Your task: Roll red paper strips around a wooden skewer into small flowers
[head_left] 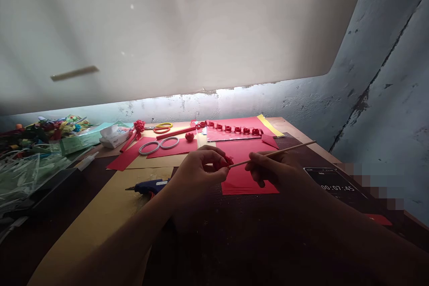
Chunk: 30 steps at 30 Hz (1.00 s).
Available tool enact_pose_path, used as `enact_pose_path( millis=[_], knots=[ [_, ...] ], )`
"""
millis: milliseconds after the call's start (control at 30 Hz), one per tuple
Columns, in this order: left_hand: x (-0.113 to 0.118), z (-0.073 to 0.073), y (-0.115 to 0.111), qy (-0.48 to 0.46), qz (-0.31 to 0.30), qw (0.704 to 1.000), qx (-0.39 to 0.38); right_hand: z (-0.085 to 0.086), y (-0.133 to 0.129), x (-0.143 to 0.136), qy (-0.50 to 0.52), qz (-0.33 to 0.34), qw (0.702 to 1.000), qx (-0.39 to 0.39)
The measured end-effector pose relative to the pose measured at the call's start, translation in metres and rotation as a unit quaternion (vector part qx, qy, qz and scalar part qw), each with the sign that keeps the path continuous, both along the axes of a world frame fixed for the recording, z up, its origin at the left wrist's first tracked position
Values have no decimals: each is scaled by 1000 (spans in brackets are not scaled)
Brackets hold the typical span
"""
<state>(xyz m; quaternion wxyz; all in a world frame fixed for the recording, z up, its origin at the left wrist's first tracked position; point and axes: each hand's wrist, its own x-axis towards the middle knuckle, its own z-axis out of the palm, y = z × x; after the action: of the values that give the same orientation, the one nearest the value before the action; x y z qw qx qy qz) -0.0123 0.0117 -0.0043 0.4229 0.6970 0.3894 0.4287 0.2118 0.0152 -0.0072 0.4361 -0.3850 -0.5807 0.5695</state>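
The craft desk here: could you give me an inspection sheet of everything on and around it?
Surface: dark wooden desk partly covered by tan kraft paper.
Job's things: small red rolled paper piece on the tip of a thin wooden stick; flat red paper sheets beneath.
Clutter: blue glue gun, yellow-handled scissors, two grey rings, row of red paper rolls, black phone showing a timer, colourful heap.
Grippers: left hand pinches the paper piece; right hand holds the stick.
Cables: nothing seen.
Surroundings: peeling pale wall.
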Motion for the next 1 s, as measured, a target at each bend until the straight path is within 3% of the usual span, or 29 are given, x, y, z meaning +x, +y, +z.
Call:
enact_pose_path(
  millis=[367, 1000],
  knots=[
    [4, 1, -5, 37, 28, 994, 104, 2, 0, -2, 1, -19, 1000, -8],
    [2, 0, -6, 31, 23, 993, 111, 1, 3, -2, -14, -19, 1000, -8]
  ],
)
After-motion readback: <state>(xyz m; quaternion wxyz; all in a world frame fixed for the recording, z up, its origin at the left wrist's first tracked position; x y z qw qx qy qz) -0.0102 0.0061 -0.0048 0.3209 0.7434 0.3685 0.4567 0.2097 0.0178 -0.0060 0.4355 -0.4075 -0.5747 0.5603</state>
